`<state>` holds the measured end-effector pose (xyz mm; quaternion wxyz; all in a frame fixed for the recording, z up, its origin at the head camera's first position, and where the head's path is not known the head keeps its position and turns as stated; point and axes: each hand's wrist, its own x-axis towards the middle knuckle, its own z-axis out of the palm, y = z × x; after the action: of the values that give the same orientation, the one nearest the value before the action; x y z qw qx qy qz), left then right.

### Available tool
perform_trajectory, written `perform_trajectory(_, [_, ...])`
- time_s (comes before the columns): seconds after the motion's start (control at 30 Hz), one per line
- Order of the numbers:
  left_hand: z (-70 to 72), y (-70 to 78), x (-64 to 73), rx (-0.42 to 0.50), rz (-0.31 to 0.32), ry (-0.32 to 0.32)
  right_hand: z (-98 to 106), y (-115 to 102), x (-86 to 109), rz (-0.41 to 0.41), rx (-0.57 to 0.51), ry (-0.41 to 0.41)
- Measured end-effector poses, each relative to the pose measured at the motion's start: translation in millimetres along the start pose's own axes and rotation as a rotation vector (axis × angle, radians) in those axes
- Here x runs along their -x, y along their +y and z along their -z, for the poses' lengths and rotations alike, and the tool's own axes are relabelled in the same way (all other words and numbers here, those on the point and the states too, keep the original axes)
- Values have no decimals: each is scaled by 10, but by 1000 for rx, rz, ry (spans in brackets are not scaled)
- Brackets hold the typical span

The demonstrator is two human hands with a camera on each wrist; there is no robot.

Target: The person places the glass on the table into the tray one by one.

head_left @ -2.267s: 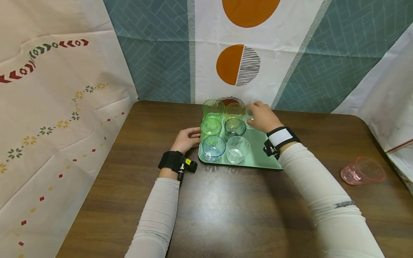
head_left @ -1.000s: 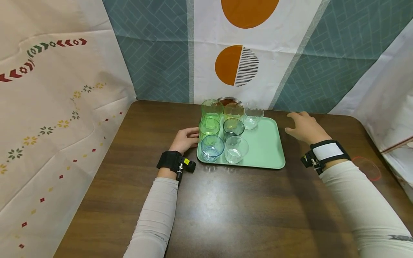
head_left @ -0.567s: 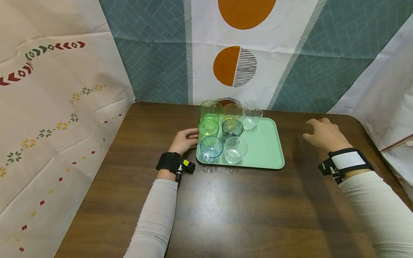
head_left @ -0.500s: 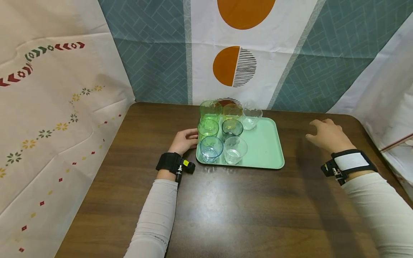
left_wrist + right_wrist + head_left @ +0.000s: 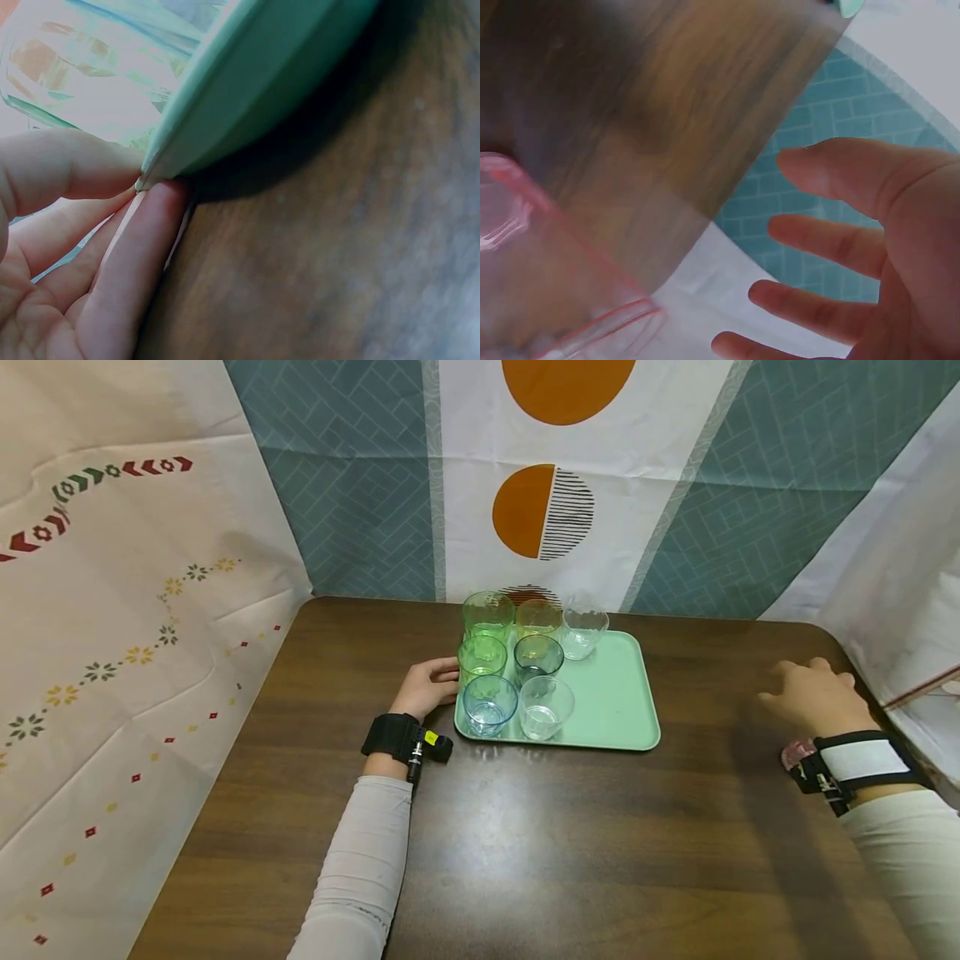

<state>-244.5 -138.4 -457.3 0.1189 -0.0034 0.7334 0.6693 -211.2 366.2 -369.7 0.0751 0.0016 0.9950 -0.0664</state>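
My left hand (image 5: 426,687) pinches the left rim of a pale green tray (image 5: 618,702); in the left wrist view thumb and fingers meet at the tray edge (image 5: 217,112). On the tray stand several drinking glasses: a blue glass (image 5: 490,714) and a clear glass (image 5: 546,714) in front, a green glass (image 5: 482,660) and a dark grey glass (image 5: 538,662) behind. My right hand (image 5: 813,697), fingers spread and holding nothing, hovers over the table's right side. A pink glass (image 5: 502,202) lies near it on its side, mostly hidden by the wrist in the head view.
Farthest back on the tray are a taller green glass (image 5: 488,620), a yellow glass (image 5: 537,620) and another clear glass (image 5: 582,635). The brown wooden table (image 5: 540,860) meets a patterned cloth (image 5: 360,493) at the back, with white cloth at both sides.
My right hand has let go of the clear glass at the tray's back and moved right towards the pink glass. My left hand has stayed at the tray's left edge.
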Motion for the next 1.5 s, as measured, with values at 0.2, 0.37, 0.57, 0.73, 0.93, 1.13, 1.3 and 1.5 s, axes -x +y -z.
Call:
perform_trajectory(0.2, [8,-18,-3,0,5,7,-5,74,66,-2,6,-1])
perform_trajectory(0.37, [10,-22,-6,4,3,13,8,147,105,28,23,-2])
perform_trajectory(0.57, [-1,-11,-11,-1,-3,12,16,255,154,78,39,2])
perform_trajectory(0.73, [-12,-6,-9,-5,-13,10,-2,312,207,76,27,-12])
perform_trajectory(0.93, [-11,-57,-44,-4,-22,23,-76,378,243,35,6,-45])
perform_trajectory(1.13, [5,-210,-136,-25,-27,43,-124,395,258,36,9,-23])
perform_trajectory(1.3, [9,-170,-110,-24,-26,29,-111,381,285,51,23,8])
perform_trajectory(1.5, [1,-28,-14,-10,-17,13,-114,425,284,55,11,18])
